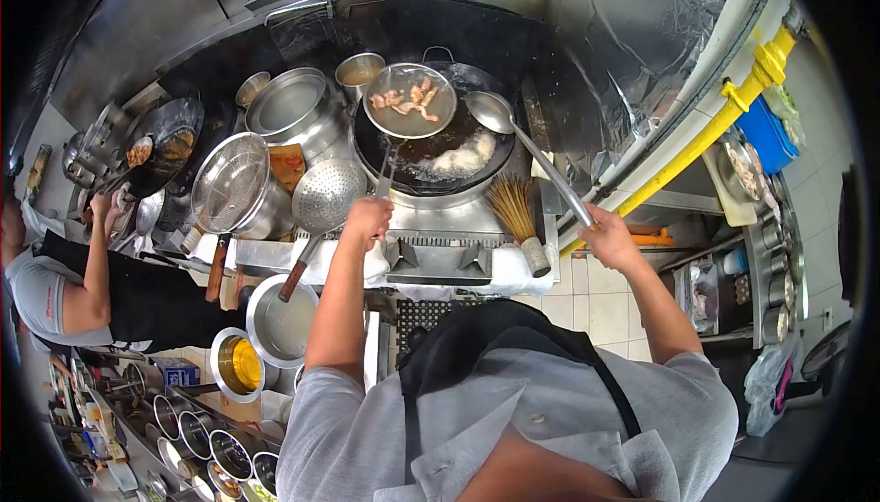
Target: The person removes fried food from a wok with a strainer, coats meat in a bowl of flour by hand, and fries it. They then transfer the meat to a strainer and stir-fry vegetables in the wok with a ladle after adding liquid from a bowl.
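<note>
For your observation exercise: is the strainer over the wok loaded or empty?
Loaded. The strainer, held by the left hand above the wok, carries several pale pinkish pieces of food on its mesh.

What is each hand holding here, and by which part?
Left hand grips the strainer by the end of its long handle, over the wok; right hand grips the ladle by its handle end.

The front half of the round black wok (367,149) lies open between the handles of the wire-mesh skimmer (410,100) and the long steel ladle (490,110), which cover its far side. A perforated steel scoop (323,195), a wide mesh strainer (229,181) and a lidded steel pot (289,108) crowd the left. A bamboo brush (515,209) stands at the right front, near the foil-clad wall (632,53).
</note>
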Available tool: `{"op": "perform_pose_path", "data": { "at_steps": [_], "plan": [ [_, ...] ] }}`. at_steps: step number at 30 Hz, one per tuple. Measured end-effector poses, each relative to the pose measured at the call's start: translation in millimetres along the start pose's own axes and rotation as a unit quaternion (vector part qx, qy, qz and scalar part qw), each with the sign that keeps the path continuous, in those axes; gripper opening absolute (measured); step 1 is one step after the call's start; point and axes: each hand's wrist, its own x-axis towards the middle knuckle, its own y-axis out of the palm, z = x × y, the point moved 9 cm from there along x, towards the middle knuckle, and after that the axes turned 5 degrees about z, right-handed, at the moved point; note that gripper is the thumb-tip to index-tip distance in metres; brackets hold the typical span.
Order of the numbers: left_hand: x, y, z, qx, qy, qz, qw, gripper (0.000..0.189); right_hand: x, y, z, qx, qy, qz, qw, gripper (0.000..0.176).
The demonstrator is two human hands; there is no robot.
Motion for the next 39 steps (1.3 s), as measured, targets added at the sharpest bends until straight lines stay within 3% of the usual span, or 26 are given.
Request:
{"op": "perform_pose_path", "data": {
  "at_steps": [2, 6, 9, 10, 12, 15, 19, 21, 23, 25, 27, 31, 33, 34, 35, 37, 39],
  "plan": [
    [-2.1, -25.7, -6.7, 0.048, 0.038, -0.062, 0.996, 0.014, -11.9, 0.8, -3.4, 0.043, 0.088, 0.03, 0.995, 0.048],
    [-14.4, -61.8, -26.4, 0.13, 0.07, -0.104, 0.984, 0.015, 0.4, 16.3, -18.2, 0.194, 0.072, 0.012, 0.978, 0.046],
    [-26.2, -82.0, -35.2, 0.251, 0.034, -0.124, 0.959, 0.016, 4.3, 14.7, -5.5, 0.127, 0.095, 0.014, 0.987, 0.046],
    [-28.1, -82.6, -29.7, 0.25, 0.007, -0.088, 0.964, 0.015, 10.9, 17.7, -12.8, 0.131, 0.096, 0.013, 0.987, 0.046],
    [-35.6, -73.3, -24.2, 0.236, -0.062, -0.022, 0.97, 0.013, 27.3, 20.3, -16.0, 0.055, -0.003, -0.034, 0.998, 0.049],
    [-35.9, -60.1, -18.1, 0.185, -0.131, 0.061, 0.972, 0.014, 32.9, 34.7, -14.0, 0.073, -0.014, -0.018, 0.997, 0.051],
    [-28.0, -31.3, -13.5, 0.133, -0.159, 0.125, 0.97, 0.013, 18.4, 57.6, -7.0, 0.071, 0.072, 0.004, 0.995, 0.051],
    [-18.6, -10.8, 4.5, 0.043, -0.19, 0.182, 0.964, 0.012, 18.4, 71.0, -23.7, 0.036, 0.042, -0.007, 0.998, 0.051],
    [-5.0, -3.6, 17.2, -0.025, -0.191, 0.172, 0.966, 0.011, 15.3, 83.3, 3.5, 0.038, -0.033, 0.025, 0.998, 0.05],
    [-9.2, 9.6, 10.5, -0.002, -0.117, 0.135, 0.984, 0.011, 13.8, 84.1, 31.8, 0.014, -0.076, 0.031, 0.996, 0.05],
    [-4.1, 17.1, 22.9, -0.002, -0.072, 0.132, 0.989, 0.01, 21.9, 83.5, 26.0, -0.005, -0.123, -0.02, 0.992, 0.048],
    [-24.2, 25.3, 28.7, -0.016, -0.082, 0.113, 0.99, 0.011, 25.5, 67.5, 55.7, -0.025, -0.122, -0.045, 0.991, 0.048],
    [-30.5, 25.9, 29.2, -0.028, -0.043, 0.116, 0.992, 0.013, 35.8, 60.3, 67.0, 0.028, -0.11, -0.026, 0.993, 0.049],
    [-32.3, 23.3, 32.2, -0.024, -0.041, 0.106, 0.993, 0.014, 45.2, 56.9, 66.0, -0.014, -0.187, -0.062, 0.98, 0.047],
    [-37.1, 23.7, 33.9, -0.022, -0.042, 0.11, 0.993, 0.014, 49.3, 52.3, 72.2, -0.015, -0.184, -0.064, 0.981, 0.047],
    [-45.0, 18.7, 31.8, 0.014, -0.019, 0.072, 0.997, 0.017, 60.0, 58.6, 65.0, 0.173, -0.014, 0.039, 0.984, 0.045],
    [-46.1, 13.3, 41.1, 0.015, -0.021, 0.056, 0.998, 0.017, 57.6, 58.5, 75.2, 0.298, 0.052, 0.075, 0.95, 0.046]
  ]
}}
